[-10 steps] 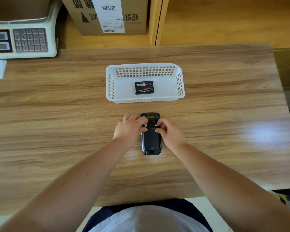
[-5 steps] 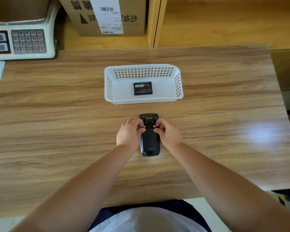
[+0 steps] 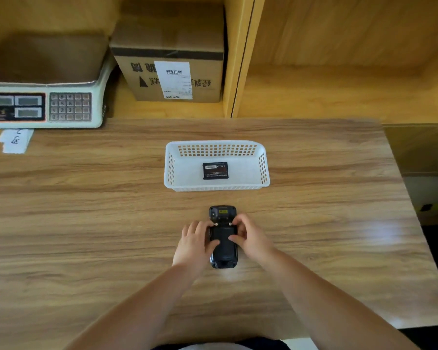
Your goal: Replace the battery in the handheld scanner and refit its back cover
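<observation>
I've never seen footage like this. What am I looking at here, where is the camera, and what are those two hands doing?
There is no machine here: a person works with bare hands, and the single camera sits on their head, looking forward and down. On the wooden table lies a black handheld scanner, back side up. The left hand and right hand rest on either side of it, fingertips by two small metal fasteners on its back. Neither hand lifts it. Beyond the scanner stands a white basket with a battery lying flat inside. At the far left are a weighing scale and a cardboard box.
</observation>
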